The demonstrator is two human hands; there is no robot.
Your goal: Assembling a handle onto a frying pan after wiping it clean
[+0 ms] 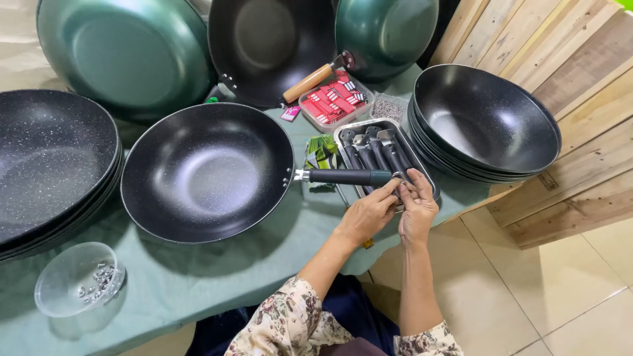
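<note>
Head view: handle [343, 177] was fitted to the pan [208, 173]; left hand [369, 214] and right hand [417, 211] fingers pinched its end near the bench's right edge; stacked pans [484, 122] remained handleless.

- Clear plastic box [334, 100] of small red packets, behind the metal tray.
- Green printed packet [321, 155] lying left of that tray.
- Small pink tag [290, 113] beside the box.

Single view: head-worn camera, looking steeply down and forward from above the person's forearms onto a table [198, 277] draped in green cloth. Near range; the left hand [369, 214] and right hand [417, 211] sit right of centre, tiled floor [567, 290] lower right, wooden pallets [567, 59] upper right.
</note>
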